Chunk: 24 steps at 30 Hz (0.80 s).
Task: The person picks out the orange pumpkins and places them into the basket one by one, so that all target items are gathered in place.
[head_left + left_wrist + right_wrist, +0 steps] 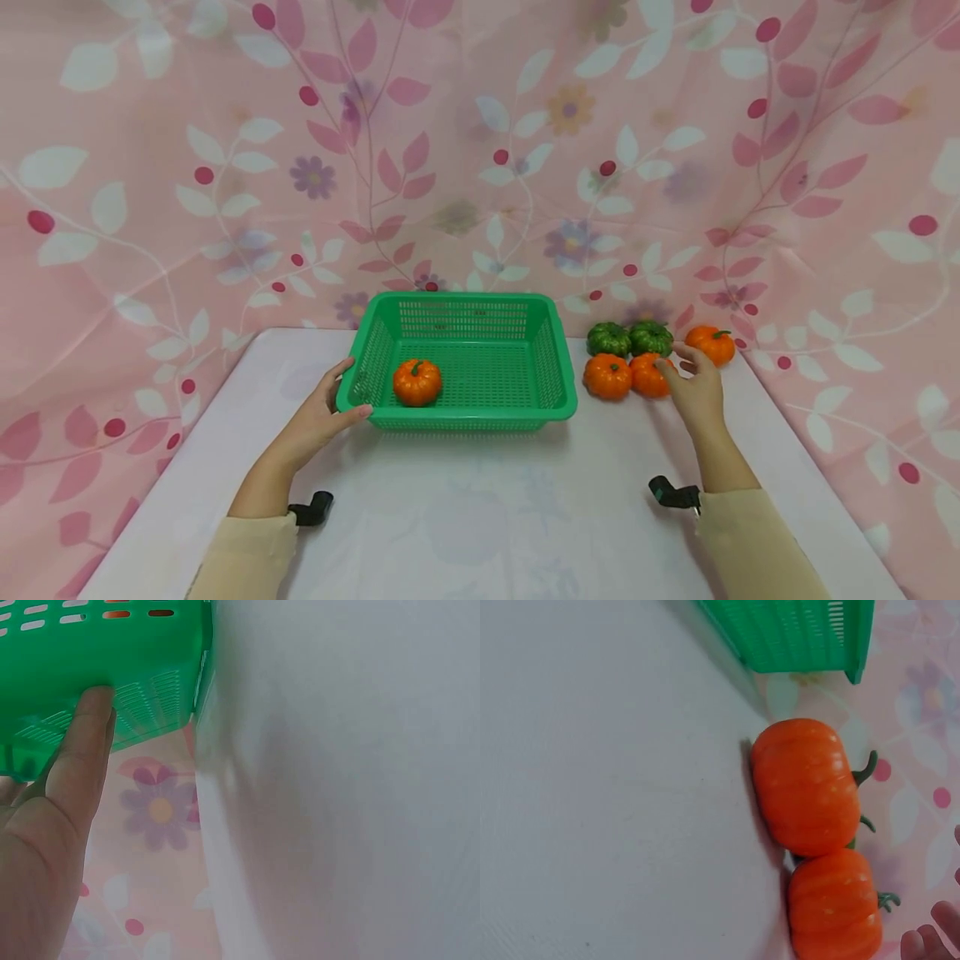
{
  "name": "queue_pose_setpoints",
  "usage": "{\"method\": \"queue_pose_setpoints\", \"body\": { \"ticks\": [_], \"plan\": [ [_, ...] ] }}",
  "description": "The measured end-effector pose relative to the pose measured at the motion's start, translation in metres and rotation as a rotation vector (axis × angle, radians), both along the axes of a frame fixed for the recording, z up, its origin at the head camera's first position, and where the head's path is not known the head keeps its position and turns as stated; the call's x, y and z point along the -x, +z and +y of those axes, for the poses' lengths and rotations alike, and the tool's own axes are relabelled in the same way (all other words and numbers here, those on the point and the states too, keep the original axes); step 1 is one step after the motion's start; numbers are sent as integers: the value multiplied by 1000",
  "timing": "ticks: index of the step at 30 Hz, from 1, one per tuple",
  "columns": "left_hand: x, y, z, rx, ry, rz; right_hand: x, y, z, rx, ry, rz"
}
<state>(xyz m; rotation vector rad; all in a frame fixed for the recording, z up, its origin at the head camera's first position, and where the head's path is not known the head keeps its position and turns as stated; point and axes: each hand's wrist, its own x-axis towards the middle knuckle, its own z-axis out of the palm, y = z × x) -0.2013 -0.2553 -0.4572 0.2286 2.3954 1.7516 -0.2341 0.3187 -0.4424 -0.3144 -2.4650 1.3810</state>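
At the left end of the green plastic basket [465, 414], my left hand [318, 417] spans the near corner. Its thumb lies along the front rim and its fingers touch the left side; in the left wrist view a straight digit [86, 742] rests against the outer wall. Inside the basket sits one small orange pumpkin [417, 383]. My right hand [697, 392] reaches over the pumpkins at the right, fingers spread, closest to an orange pumpkin [648, 377] that it partly hides. In the right wrist view, its fingertips [926, 941] appear apart from the two orange pumpkins [806, 787].
Beside that pumpkin is another orange one [607, 377], with two green pumpkins [609, 340] behind. A further orange pumpkin [711, 344] lies near the table's right edge. The white table [465, 517] backs onto a pink floral cloth [465, 167].
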Motion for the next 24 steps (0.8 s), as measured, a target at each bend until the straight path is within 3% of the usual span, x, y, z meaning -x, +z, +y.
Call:
{"method": "queue_pose_setpoints", "body": {
  "ticks": [15,24],
  "plan": [
    [0,-1,0,-10,3,-1,19,-26,17,-4,22,-62],
    [1,1,0,21,5,-2,22,-31,19,0,48,-138]
  ]
}}
